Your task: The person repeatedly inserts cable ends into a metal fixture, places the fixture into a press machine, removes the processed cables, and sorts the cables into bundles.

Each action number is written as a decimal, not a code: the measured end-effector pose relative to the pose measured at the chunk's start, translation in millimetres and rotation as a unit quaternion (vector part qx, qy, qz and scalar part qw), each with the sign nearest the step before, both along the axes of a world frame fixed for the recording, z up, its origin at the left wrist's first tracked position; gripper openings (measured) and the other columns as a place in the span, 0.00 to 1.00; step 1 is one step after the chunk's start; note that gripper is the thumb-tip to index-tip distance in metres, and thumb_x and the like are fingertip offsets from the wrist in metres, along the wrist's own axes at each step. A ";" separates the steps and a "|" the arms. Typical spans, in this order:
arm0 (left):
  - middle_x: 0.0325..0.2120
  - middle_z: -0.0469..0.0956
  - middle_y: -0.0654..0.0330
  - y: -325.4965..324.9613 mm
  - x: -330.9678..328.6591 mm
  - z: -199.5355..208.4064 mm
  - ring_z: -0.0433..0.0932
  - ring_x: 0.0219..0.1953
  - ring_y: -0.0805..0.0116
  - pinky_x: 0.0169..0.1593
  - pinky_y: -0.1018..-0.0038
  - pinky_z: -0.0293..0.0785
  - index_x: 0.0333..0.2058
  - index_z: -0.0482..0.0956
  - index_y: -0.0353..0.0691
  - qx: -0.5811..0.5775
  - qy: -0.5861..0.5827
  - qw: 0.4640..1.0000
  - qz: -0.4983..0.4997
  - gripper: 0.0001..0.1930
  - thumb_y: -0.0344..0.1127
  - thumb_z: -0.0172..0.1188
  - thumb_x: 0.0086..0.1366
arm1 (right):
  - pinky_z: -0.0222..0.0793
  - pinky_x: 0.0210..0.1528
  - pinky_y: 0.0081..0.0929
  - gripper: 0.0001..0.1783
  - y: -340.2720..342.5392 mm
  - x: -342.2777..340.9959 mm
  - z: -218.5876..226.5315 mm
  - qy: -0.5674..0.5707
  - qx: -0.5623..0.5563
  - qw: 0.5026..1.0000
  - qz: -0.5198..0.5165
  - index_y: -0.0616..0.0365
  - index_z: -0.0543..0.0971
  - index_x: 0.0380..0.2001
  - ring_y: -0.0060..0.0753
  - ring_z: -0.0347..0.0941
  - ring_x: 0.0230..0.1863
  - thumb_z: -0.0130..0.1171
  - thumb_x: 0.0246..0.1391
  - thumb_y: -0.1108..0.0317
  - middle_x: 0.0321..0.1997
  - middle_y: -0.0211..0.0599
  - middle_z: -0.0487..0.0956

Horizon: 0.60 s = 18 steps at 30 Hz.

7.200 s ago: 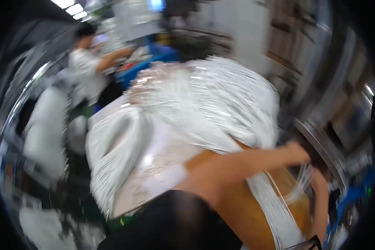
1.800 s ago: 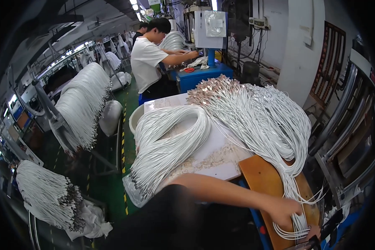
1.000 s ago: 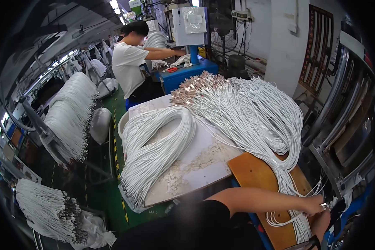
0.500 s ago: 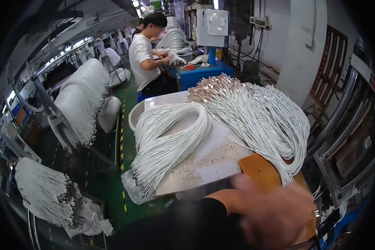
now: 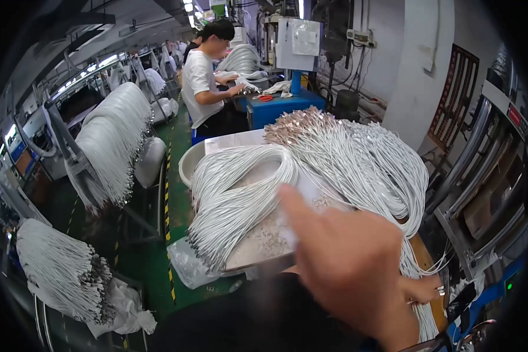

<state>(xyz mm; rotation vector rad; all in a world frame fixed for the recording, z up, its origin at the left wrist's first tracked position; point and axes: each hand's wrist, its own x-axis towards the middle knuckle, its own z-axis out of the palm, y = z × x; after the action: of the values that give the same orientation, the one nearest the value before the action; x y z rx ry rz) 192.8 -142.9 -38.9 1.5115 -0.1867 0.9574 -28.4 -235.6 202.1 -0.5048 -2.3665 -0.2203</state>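
Note:
My right hand point(image 5: 349, 258) is large in front of the table, slightly blurred. Its index finger stretches toward the upper left and the other fingers curl beneath; nothing shows in it. Behind it, my left arm in a black sleeve point(image 5: 258, 317) reaches rightward. My left hand point(image 5: 422, 288) is mostly covered by the right one; a finger or thumb lies across a strand of white cables, beside small metal tips point(image 5: 441, 290). These cables run down from a large pile of white cables point(image 5: 358, 158) with copper-coloured ends. A looped bundle of white cables point(image 5: 240, 199) lies to the left.
Scraps litter the pale tabletop point(image 5: 264, 243). Cable bundles hang on racks at left, one large point(image 5: 114, 141), one lower point(image 5: 64, 270). A co-worker in a white shirt point(image 5: 202, 79) sits by a blue bench point(image 5: 287, 108). Metal machinery point(image 5: 475, 182) stands at right.
My right hand has moved up and left, its index finger now stretched out over the table. A finger of my left hand now shows on the cables at right. The view has shifted slightly.

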 end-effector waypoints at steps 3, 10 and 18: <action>0.22 0.76 0.53 13.7 3.1 -8.5 0.77 0.22 0.70 0.22 0.71 0.72 0.39 0.77 0.31 -0.012 -0.038 0.999 0.000 0.11 0.23 0.53 0.56 | 0.65 0.28 0.33 0.23 15.1 67.4 -33.4 0.058 -0.056 0.988 -0.128 0.59 0.81 0.46 0.36 0.71 0.22 0.59 0.41 0.78 0.22 0.38 0.74; 0.18 0.75 0.50 32.0 -2.0 36.9 0.76 0.15 0.67 0.16 0.71 0.70 0.38 0.76 0.29 -0.119 0.200 0.964 -0.130 0.11 0.21 0.48 0.58 | 0.67 0.42 0.32 0.11 38.1 314.3 -159.7 0.288 -0.157 0.817 -0.475 0.66 0.77 0.41 0.37 0.72 0.38 0.49 0.57 0.74 0.36 0.45 0.75; 0.15 0.74 0.50 76.7 32.4 -4.1 0.76 0.13 0.61 0.15 0.70 0.71 0.31 0.73 0.30 -0.123 0.282 0.935 -0.178 0.07 0.23 0.45 0.61 | 0.67 0.41 0.30 0.20 56.4 412.1 -238.8 0.241 -0.331 0.772 -0.487 0.69 0.74 0.49 0.36 0.74 0.38 0.43 0.66 0.62 0.39 0.43 0.78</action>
<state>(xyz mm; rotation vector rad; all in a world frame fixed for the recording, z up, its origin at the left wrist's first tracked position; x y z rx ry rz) 225.2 -66.2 -43.0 1.3973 0.0727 0.2236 383.7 -179.2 -36.7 -1.8627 -1.4121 0.2907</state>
